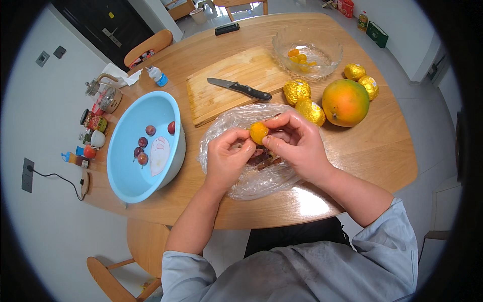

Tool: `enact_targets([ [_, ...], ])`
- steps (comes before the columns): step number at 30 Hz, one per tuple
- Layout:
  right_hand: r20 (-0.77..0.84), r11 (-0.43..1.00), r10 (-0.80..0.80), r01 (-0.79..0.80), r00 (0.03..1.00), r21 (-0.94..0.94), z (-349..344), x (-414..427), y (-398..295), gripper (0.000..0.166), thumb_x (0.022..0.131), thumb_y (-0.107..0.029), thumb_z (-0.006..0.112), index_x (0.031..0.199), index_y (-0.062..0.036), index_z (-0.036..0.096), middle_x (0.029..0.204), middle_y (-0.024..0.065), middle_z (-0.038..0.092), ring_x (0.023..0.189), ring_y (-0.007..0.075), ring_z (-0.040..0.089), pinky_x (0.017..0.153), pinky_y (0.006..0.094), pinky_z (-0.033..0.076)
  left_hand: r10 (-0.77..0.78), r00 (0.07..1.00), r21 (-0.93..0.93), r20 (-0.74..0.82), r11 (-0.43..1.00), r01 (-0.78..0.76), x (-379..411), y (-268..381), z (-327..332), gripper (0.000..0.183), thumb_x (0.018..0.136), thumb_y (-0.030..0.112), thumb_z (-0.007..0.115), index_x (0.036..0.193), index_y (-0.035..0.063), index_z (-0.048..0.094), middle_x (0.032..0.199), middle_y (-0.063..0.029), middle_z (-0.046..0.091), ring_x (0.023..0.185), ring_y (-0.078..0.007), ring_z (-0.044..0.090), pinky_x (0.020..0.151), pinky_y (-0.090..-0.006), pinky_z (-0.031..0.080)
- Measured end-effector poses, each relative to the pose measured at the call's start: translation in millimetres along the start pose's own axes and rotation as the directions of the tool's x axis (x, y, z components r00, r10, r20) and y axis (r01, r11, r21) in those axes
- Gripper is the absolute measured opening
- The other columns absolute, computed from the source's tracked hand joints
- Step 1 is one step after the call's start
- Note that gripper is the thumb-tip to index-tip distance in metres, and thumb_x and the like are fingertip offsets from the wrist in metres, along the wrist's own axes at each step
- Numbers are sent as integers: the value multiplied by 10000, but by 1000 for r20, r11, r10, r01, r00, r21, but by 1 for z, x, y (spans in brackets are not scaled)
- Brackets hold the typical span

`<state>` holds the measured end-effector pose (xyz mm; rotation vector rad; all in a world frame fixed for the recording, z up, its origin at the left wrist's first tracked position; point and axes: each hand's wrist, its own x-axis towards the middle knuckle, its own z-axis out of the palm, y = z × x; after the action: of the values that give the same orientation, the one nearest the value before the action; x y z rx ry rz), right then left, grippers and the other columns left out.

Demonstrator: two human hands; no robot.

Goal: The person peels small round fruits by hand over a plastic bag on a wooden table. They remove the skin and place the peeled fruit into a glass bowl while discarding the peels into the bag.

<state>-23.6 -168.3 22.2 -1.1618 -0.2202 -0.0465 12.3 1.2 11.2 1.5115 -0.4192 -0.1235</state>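
Observation:
My left hand (229, 154) and my right hand (298, 141) pinch a peeled yellow plum (259, 133) between their fingertips. Both hands are over a clear plastic bag (256, 188) that holds dark red fruit skins (266, 159), partly hidden by my fingers. To the left, a light blue plastic basin (173, 166) holds several unpeeled plums (142, 142). A glass bowl (327, 56) at the back right contains peeled yellow fruit (300, 58). Behind the bag, a knife with a black handle (245, 90) lies on a wooden cutting board (237, 70).
Right of the bag are a mango (345, 102) and several gold-foil-wrapped fruits (297, 91). A small white and blue bottle (157, 76), a glass teapot (108, 99) and jars (94, 120) stand along the left side. A black case (227, 29) lies at the table's far edge.

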Motion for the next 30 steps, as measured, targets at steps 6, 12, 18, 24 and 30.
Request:
enact_targets([
  [6, -39, 989, 103, -98, 994, 110, -13, 7, 7, 182, 905, -54, 578, 1068, 11, 530, 1002, 96, 630, 912, 116, 620, 821, 267, 515, -9, 1000, -78, -2, 997, 8, 0, 0, 2, 47, 860, -49, 587, 902, -65, 597, 872, -62, 598, 783, -101, 614, 710, -270, 594],
  [12, -43, 968, 152, -139, 988, 210, -11, 9, 7, 229, 924, -105, 573, 1117, 8, 519, 1005, 98, 634, 906, 124, 620, 826, 260, 506, -24, 1000, -85, -7, 996, 23, -1, 2, 4, 47, 872, -33, 579, 905, -63, 593, 876, -59, 580, 784, -93, 598, 712, -259, 586],
  [18, -2, 992, 86, -85, 996, 97, -7, 9, 9, 293, 905, -100, 612, 1151, 18, 505, 995, 112, 640, 877, 140, 635, 786, 278, 526, 69, 998, 106, -5, 992, -68, 0, 1, 1, 40, 851, -41, 590, 885, -63, 590, 866, -61, 569, 784, -95, 593, 705, -251, 570],
  [24, 16, 958, 191, -190, 981, 214, -13, 10, 9, 327, 877, -55, 626, 1160, 36, 489, 1003, 128, 647, 847, 158, 647, 780, 284, 529, 77, 997, 79, 22, 994, -79, 0, 3, 2, 33, 844, -60, 582, 875, -68, 584, 865, -62, 560, 785, -103, 592, 723, -254, 562],
  [30, 46, 906, 232, -233, 972, 354, -13, 11, 9, 315, 874, -23, 600, 1157, 55, 487, 1013, 161, 644, 857, 203, 660, 797, 313, 538, 55, 995, -113, 78, 993, -46, -1, 5, -1, 51, 863, -67, 545, 898, -44, 575, 851, -42, 561, 765, -96, 586, 765, -269, 553],
])
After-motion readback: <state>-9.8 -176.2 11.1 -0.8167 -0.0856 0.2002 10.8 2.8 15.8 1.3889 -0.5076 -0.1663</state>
